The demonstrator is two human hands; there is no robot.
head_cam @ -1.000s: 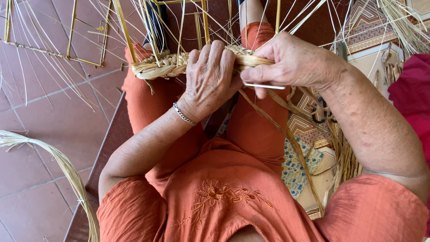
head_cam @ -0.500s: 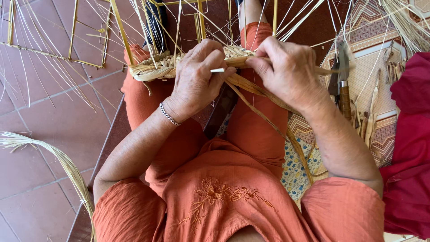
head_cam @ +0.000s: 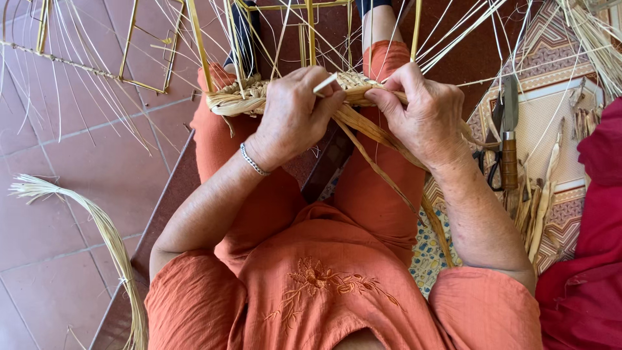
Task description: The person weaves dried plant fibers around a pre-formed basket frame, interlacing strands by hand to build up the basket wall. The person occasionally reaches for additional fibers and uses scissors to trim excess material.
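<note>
Straw braid [head_cam: 353, 97] gripped by left hand [head_cam: 293, 113] and right hand [head_cam: 427, 113].

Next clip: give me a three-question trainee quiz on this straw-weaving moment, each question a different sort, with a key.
1. True or false: both hands grip the woven straw band held over the knees.
2. Which wrist wears the beaded bracelet? A) left B) right C) neither
3. Fill in: the knife with the wooden handle lies on the patterned ____ to the person's right.

Key
1. True: the left hand and the right hand both close on the band.
2. A
3. Mat
</note>
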